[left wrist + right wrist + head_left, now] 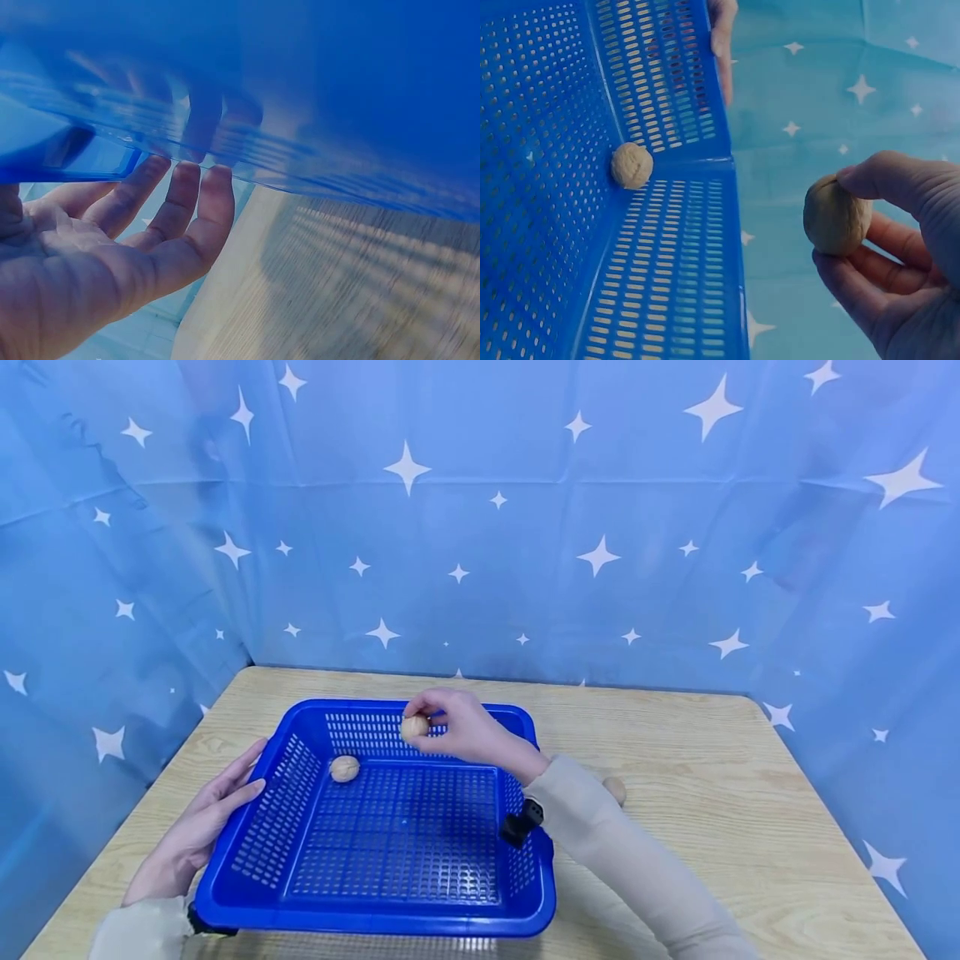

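A blue plastic basket (375,920) with slotted walls sits before me, its near edge appearing raised off the table. At its left side my left hand (197,827) holds it, thumb at the rim; in the left wrist view the bent fingers (180,199) meet the basket's outer surface from below. Over the far part of the basket, my right hand (472,731) pinches a walnut (836,217) between thumb and fingers. Another walnut (344,768) lies inside, in the far left corner of the basket.
A third round brown walnut-like thing (615,790) lies on the wooden table (720,793), right of the basket and partly hidden by the right sleeve (600,843). Blue curtains (480,602) with white stars enclose the table at the back and sides.
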The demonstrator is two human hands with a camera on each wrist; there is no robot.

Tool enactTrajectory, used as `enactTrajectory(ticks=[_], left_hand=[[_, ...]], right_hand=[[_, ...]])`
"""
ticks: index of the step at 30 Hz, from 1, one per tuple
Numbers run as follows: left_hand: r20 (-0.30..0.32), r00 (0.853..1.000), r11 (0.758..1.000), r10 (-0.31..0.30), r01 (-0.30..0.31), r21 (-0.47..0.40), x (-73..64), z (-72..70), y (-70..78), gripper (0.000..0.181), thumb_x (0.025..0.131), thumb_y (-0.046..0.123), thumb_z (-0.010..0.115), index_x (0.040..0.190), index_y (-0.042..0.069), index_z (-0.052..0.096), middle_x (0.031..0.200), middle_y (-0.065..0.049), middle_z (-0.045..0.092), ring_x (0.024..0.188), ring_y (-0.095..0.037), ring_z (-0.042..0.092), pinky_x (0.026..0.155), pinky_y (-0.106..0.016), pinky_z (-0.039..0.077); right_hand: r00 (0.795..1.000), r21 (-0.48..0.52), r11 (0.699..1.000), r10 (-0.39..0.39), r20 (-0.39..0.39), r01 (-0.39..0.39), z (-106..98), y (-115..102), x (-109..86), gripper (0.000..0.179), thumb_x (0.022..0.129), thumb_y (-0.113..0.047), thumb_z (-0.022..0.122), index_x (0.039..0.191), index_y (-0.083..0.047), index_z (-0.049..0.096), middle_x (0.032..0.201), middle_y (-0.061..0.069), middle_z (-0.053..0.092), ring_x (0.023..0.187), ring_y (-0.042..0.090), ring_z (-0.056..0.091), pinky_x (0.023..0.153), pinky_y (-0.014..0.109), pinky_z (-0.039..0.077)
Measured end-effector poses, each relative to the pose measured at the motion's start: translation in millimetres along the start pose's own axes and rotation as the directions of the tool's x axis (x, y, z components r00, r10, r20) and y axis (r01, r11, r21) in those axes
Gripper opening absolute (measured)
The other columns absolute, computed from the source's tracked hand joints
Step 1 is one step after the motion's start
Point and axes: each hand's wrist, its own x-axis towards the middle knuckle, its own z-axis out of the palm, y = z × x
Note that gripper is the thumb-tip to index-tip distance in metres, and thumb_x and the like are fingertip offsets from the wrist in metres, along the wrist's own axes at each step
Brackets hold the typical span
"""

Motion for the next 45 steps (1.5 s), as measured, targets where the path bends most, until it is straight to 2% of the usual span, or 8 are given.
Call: enactTrajectory(ticks=[9,13,17,23,31,36,45], left_hand=[[0.015,1.000,0.999,-0.001,0.002,-0.039,-0.4,-1.1,2.1,0.061,0.103,0.005,0.026,0.151,0.026,-0.006,0.127,0.003,0.057,0.104,-0.026,0.063,0.080,-0.043,0.052],[0.004,1.000,0.999,-0.003,0.003,-0.045,-1.2,-1.0,2.3,0.061,0.103,0.006,0.027,0.151,0.026,-0.005,0.127,0.004,0.057,0.103,-0.025,0.063,0.079,-0.043,0.053],[-0.021,1.000,0.999,-0.006,0.005,-0.044,-2.1,0.9,2.0,0.062,0.103,0.006,0.028,0.151,0.027,-0.004,0.126,0.005,0.057,0.102,-0.025,0.063,0.078,-0.042,0.053],[-0.039,0.999,0.999,-0.010,0.008,-0.052,-0.7,3.7,1.8,0.062,0.103,0.006,0.029,0.151,0.026,-0.004,0.127,0.004,0.057,0.103,-0.024,0.062,0.080,-0.042,0.053],[-0.034,0.999,0.997,-0.004,0.001,-0.078,-0.1,4.8,1.3,0.061,0.103,0.006,0.029,0.152,0.026,-0.003,0.127,0.003,0.057,0.103,-0.024,0.062,0.080,-0.041,0.053],[-0.022,1.000,0.998,0.000,-0.001,-0.068,-0.3,5.1,0.5,0.061,0.103,0.006,0.028,0.151,0.025,-0.004,0.127,0.003,0.057,0.102,-0.024,0.063,0.079,-0.040,0.054],[-0.041,0.999,0.999,-0.011,0.009,-0.051,0.0,5.7,1.0,0.062,0.103,0.007,0.029,0.151,0.023,-0.006,0.127,0.003,0.057,0.102,-0.024,0.063,0.079,-0.040,0.054]], right_hand=[[0.993,-0.057,0.998,0.026,0.116,-0.019,20,5,24.6,0.019,0.084,-0.004,0.066,0.103,-0.003,0.062,0.102,0.006,0.062,0.092,0.013,0.057,0.081,0.022,0.049],[0.987,-0.074,0.997,0.023,0.162,-0.011,32,7,33.7,0.018,0.084,-0.004,0.066,0.102,-0.003,0.062,0.100,0.006,0.062,0.090,0.013,0.057,0.080,0.025,0.050],[0.978,-0.132,0.991,0.039,0.206,-0.012,43,5,41.8,0.020,0.084,-0.005,0.067,0.103,-0.003,0.062,0.101,0.007,0.063,0.087,0.013,0.056,0.074,0.022,0.048],[0.969,-0.182,0.983,0.075,0.238,-0.031,58,7,48.2,0.021,0.083,-0.006,0.069,0.102,-0.002,0.063,0.095,0.006,0.063,0.077,0.010,0.050,0.065,0.016,0.041],[0.952,-0.226,0.972,0.132,0.276,-0.069,76,19,52.8,0.024,0.082,-0.006,0.070,0.105,0.000,0.064,0.099,0.007,0.064,0.081,0.010,0.054,0.072,0.018,0.045],[0.937,-0.261,0.959,0.190,0.291,-0.114,84,28,54.6,0.023,0.082,-0.006,0.070,0.103,-0.001,0.064,0.096,0.005,0.063,0.079,0.009,0.051,0.071,0.016,0.044],[0.934,-0.316,0.944,0.196,0.299,-0.097,96,40,56.1,0.020,0.080,-0.004,0.071,0.100,-0.001,0.065,0.092,0.004,0.064,0.076,0.007,0.049,0.069,0.015,0.044]])
